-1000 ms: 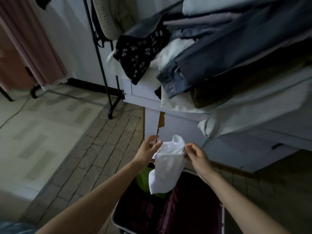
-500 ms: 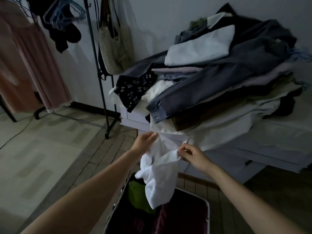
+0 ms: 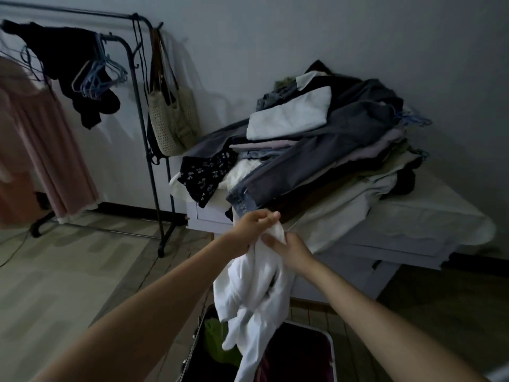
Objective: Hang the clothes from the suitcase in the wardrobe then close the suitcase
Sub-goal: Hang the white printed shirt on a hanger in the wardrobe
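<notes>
Your left hand (image 3: 254,224) and right hand (image 3: 289,248) both grasp the crumpled white cotton garment (image 3: 253,293) — it has risen out of the open dark suitcase (image 3: 329,351) at 6 o'clock; the black metal clothes rack (image 3: 143,111) with hangers waits at 10 o'clock.

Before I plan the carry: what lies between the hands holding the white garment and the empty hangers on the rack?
In the head view, only the rack's dark upright post and the woven bag hanging from it.

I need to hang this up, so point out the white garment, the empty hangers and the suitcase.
white garment (image 3: 253,288), head view, middle of hanging cloth.
empty hangers (image 3: 97,77), head view, middle of bunch.
suitcase (image 3: 332,351), head view, right rim.
</notes>
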